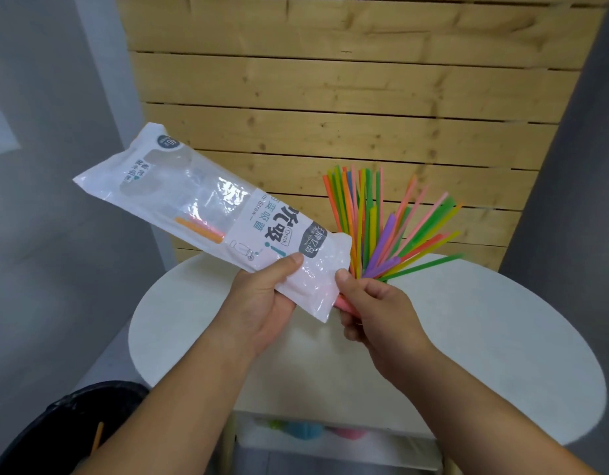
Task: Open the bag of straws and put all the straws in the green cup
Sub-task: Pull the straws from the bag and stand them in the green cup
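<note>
The left hand [261, 303] gripped the bag [179, 200] by its near end, the long axis running up and leftward. Two leftover straws [200, 228] lay well up inside it. The right hand [375, 313], just beside that end, had its fingers [358, 332] closed round a fanned bundle [382, 228] and looked the nearer to reach in. Below lay a white round surface [467, 337], with a slatted wall [330, 97] behind it and a bin [56, 423] at the left. No green cup showed plainly.

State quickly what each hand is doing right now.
Left hand: grips the straw bag.
Right hand: grips the fanned bunch of straws.
</note>
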Available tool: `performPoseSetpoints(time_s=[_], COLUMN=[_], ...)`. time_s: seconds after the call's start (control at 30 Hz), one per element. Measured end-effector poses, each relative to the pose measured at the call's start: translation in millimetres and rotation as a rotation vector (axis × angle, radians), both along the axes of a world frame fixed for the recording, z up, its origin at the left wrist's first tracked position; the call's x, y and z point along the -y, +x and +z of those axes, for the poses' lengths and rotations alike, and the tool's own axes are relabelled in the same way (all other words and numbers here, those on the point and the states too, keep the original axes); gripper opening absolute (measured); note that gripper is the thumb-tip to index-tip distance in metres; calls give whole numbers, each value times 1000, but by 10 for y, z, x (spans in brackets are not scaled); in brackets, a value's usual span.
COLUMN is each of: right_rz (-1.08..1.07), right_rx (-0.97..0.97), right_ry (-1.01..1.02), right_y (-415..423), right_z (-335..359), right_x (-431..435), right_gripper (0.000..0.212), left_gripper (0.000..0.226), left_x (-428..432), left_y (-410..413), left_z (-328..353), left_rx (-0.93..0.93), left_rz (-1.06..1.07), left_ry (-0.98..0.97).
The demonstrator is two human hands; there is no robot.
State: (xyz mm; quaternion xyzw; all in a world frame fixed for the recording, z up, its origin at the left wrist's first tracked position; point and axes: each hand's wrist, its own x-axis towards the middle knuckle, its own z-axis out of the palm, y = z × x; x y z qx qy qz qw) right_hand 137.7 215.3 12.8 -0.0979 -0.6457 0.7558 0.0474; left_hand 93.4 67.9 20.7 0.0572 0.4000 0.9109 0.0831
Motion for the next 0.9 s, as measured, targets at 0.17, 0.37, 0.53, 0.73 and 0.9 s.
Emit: performPoseSetpoints(time_s=[0.17, 0.37, 0.53, 0.73, 0.9], right_rz=[61, 11, 6, 18, 63], right_rx=[-25, 10, 47, 20, -8], right_ry=[-220, -373, -431, -703, -663], right_y=[-6, -37, -44, -52, -43], right_z=[48, 105, 84, 76, 2], right_x=[-111, -242, -252, -157, -34], right_gripper=[10, 6, 4, 9, 20], left_gripper=[50, 38, 40, 39, 33], left_x=[32, 51, 50, 55, 62], left_y=[-2, 2, -31, -64, -63], left_z=[37, 32, -1, -4, -1], left_rx=[3, 67, 113, 173, 190], left_rz=[7, 33, 99, 109, 96], left_ry=[16, -68, -39, 24, 53])
